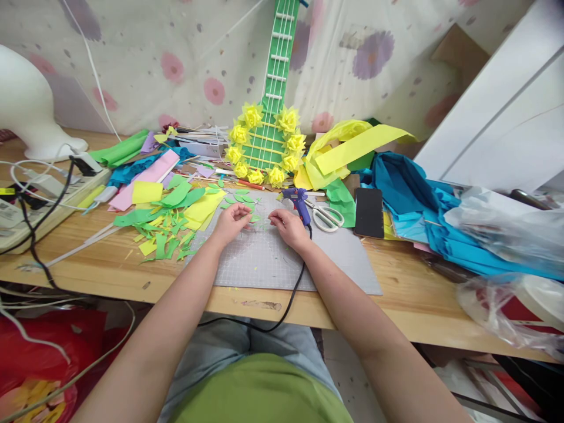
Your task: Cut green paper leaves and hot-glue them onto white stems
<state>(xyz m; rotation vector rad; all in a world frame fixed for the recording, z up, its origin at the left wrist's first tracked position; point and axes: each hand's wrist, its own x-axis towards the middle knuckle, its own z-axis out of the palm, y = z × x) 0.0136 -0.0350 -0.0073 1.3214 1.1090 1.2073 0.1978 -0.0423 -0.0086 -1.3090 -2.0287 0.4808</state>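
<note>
My left hand [231, 224] is above the grey cutting mat [335, 258], thumb and fingers pinched on what looks like a small green paper leaf [254, 218]. Facing it, my right hand [288, 227] has its fingers curled and pressed together; anything between them is too small to make out. More cut green leaves [242, 198] lie on the mat just beyond my left hand. Close beside my right hand rests a blue glue gun [300, 204], its black cord running under my right wrist. A green guitar shape [273, 108] edged with yellow paper flowers [288, 119] leans against the wall behind.
White-handled scissors [328, 218] and a black phone [369, 212] lie to the right, near blue crepe paper [399, 179]. Green and yellow scraps [170, 226] cover the left side. A power strip [53, 202] with cables sits at the far left.
</note>
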